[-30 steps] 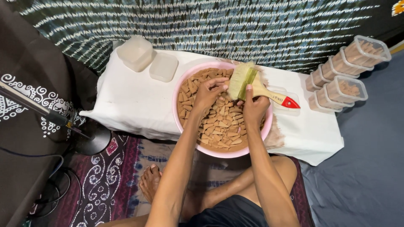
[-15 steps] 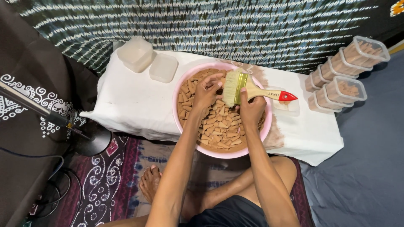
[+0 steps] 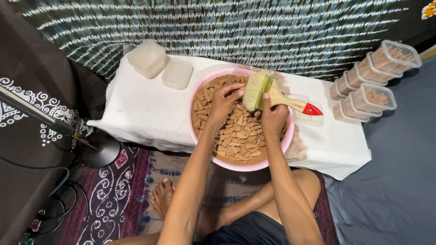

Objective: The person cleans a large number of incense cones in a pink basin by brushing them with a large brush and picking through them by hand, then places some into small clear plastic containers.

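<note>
Brush (image 3: 272, 96) has swung lower, bristles leftward; right hand (image 3: 272, 119) grips its handle, left hand (image 3: 223, 100) pinches brown biscuits (image 3: 236, 136) in pink basin (image 3: 195, 97); white-clothed bench (image 3: 136, 109), patterned backdrop (image 3: 254, 31)

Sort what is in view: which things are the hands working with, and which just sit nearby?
In use:
left hand on the brown pieces
right hand holding the paintbrush
pink basin

Nearby, untouched:
two empty tubs
filled lidded tubs
white cloth
stand base
</note>
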